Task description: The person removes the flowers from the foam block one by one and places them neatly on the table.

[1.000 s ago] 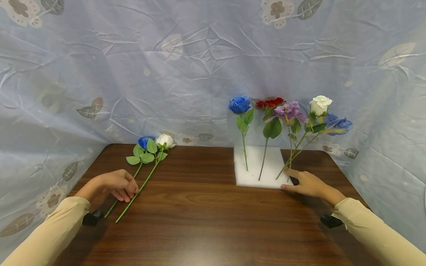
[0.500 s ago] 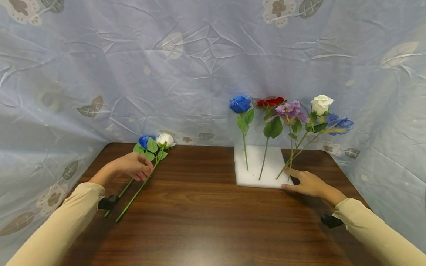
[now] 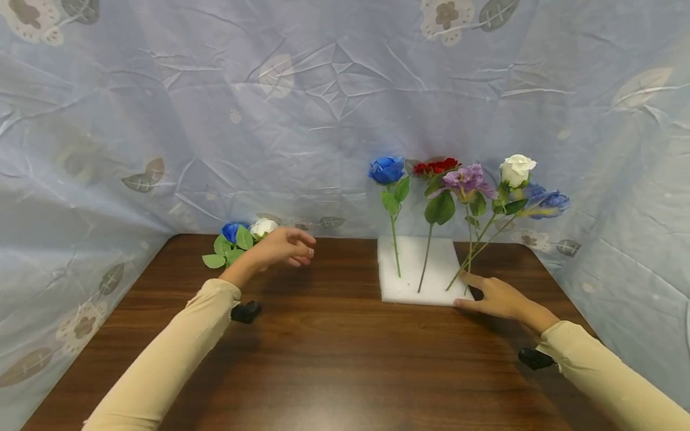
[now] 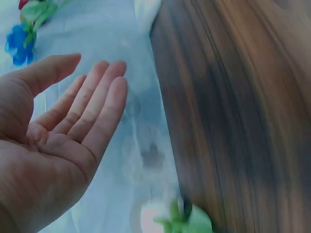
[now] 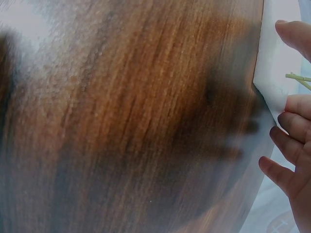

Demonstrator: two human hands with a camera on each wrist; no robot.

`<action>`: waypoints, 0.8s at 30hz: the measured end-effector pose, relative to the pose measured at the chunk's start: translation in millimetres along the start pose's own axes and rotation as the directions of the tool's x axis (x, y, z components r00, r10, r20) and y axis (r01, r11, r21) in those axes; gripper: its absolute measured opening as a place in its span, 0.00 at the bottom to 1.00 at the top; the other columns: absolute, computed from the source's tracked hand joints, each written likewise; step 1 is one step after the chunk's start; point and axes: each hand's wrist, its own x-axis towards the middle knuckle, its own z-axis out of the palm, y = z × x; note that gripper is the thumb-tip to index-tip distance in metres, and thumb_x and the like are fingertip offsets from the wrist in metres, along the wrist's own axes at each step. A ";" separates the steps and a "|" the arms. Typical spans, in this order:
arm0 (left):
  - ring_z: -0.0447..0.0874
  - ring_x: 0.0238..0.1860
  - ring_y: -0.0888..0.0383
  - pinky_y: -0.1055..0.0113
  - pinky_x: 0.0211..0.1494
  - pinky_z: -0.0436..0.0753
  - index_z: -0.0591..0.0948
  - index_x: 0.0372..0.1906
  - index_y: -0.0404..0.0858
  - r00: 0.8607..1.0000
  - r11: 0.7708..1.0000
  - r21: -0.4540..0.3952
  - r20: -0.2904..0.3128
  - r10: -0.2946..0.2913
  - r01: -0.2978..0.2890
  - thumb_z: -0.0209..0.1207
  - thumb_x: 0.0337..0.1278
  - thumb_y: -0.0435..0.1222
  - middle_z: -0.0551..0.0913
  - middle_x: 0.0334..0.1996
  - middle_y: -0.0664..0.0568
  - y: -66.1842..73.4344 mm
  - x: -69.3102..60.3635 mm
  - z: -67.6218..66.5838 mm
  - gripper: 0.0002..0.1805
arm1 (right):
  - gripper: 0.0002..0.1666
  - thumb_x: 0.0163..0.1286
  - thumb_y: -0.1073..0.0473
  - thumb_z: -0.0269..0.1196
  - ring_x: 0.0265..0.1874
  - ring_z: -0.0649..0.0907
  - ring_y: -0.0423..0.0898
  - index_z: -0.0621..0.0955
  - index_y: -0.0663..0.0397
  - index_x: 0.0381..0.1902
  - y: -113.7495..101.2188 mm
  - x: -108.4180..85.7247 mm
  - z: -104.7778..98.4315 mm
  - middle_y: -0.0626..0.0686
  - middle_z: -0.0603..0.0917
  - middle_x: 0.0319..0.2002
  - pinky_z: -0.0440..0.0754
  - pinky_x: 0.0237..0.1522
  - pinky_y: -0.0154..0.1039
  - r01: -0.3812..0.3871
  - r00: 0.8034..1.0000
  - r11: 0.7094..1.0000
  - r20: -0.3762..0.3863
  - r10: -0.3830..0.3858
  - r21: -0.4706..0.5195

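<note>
From my distant seat, I see my two hands well apart over the wooden table (image 3: 345, 365). My left hand (image 3: 277, 248) hangs free, its fingers loosely extended and the thumb held away from them; in the left wrist view its palm is bare. Near it, at the table's far left, lie a lying blue rose (image 3: 233, 231) and a lying white rose (image 3: 264, 227), their stems hidden behind my forearm. My right hand (image 3: 498, 297) rests at the near right corner of the white foam block (image 3: 396, 291), thumb and fingers spread around that corner. The block sits on the table's right half, toward the back. From it rise an upright blue rose (image 3: 387, 171), a red flower (image 3: 438, 167), a purple flower (image 3: 466, 180), a tilted white rose (image 3: 517, 170) and a blue iris (image 3: 548, 204) leaning right.
</note>
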 end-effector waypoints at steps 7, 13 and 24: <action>0.84 0.57 0.35 0.45 0.61 0.84 0.75 0.66 0.30 0.996 0.983 -0.161 -0.035 0.080 -0.085 0.58 0.71 0.30 0.81 0.58 0.28 13.5 34.9 42.6 0.22 | 0.52 0.68 0.33 0.65 0.60 0.82 0.67 0.67 0.66 0.75 0.7 0.3 3.0 0.71 0.75 0.67 0.82 0.56 0.64 -0.002 1.000 1.000 0.002 0.002 0.000; 0.86 0.55 0.38 0.43 0.63 0.82 0.77 0.64 0.28 0.993 0.958 -0.266 -0.085 0.087 -0.107 0.60 0.69 0.29 0.82 0.57 0.28 19.1 58.7 78.1 0.20 | 0.52 0.68 0.33 0.65 0.60 0.81 0.67 0.67 0.65 0.75 1.8 0.8 4.4 0.71 0.75 0.67 0.81 0.57 0.64 0.004 1.000 1.000 -0.005 -0.004 -0.001; 0.87 0.55 0.39 0.47 0.62 0.83 0.78 0.62 0.24 0.997 0.933 -0.356 -0.067 0.038 -0.059 0.63 0.64 0.25 0.84 0.56 0.31 17.8 90.6 132.0 0.22 | 0.51 0.68 0.34 0.65 0.60 0.81 0.67 0.67 0.66 0.74 2.1 1.0 3.0 0.71 0.75 0.67 0.81 0.57 0.64 0.013 1.000 1.000 -0.009 -0.013 -0.007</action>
